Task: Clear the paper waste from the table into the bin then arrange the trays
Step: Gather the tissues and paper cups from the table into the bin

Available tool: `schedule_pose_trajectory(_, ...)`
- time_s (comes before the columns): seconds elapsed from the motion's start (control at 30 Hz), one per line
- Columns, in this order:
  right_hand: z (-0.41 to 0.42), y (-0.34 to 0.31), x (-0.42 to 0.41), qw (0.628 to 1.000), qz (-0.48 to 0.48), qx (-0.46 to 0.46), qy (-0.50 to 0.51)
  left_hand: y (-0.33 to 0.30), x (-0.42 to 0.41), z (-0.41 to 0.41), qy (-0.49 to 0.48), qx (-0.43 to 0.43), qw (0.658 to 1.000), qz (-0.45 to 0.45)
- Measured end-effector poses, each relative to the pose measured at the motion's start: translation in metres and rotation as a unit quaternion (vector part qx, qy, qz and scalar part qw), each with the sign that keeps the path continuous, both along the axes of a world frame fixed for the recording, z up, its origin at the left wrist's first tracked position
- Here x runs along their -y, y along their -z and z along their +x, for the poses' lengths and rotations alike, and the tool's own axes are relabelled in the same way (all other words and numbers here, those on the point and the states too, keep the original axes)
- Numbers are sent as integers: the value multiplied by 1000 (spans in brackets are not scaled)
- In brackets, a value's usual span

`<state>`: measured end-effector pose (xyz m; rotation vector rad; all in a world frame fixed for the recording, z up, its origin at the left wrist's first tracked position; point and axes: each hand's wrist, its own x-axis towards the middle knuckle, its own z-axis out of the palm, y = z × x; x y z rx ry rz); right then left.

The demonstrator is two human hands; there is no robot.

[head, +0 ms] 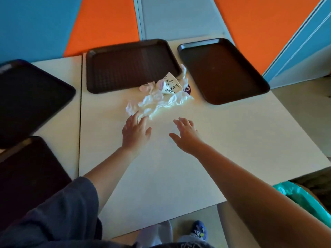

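A heap of crumpled white paper [159,102] lies in the middle of the pale table [223,140], with a printed paper cup [170,85] tipped on its far side. My left hand [135,133] hovers with spread fingers at the heap's near edge, fingertips just reaching the paper. My right hand [186,135] is open a short way to the right, apart from the paper. Dark brown trays sit around: one behind the heap [129,65], one at the right [222,70], two at the left [30,97] [28,176].
A bin lined with a green bag [302,196] stands below the table's near right corner. A second table [59,111] joins at the left. Orange and blue wall panels rise behind. My feet show under the near edge.
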<state>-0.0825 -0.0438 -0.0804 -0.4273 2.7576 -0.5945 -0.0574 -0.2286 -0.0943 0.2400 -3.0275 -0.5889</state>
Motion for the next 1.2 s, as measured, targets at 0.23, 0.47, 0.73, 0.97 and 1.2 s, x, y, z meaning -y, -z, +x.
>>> schedule_pose_trajectory(0.23,-43,9,55,999,34,7,-24,10,54,-45,-2,33,999,-14)
schedule_pose_trajectory(0.47,-71,11,85,997,66,9,-38,16,69,-58,53,22,998,27)
schedule_pose_trajectory(0.73,-71,25,83,999,-27,24,11,24,80,-60,83,20,992,98)
schedule_pose_trajectory(0.97,-67,39,67,995,-73,-25,68,22,65,-47,85,7,989,125)
schedule_pose_trajectory(1.2,-37,32,23,990,-107,-33,81,21,26,-14,108,17,989,102)
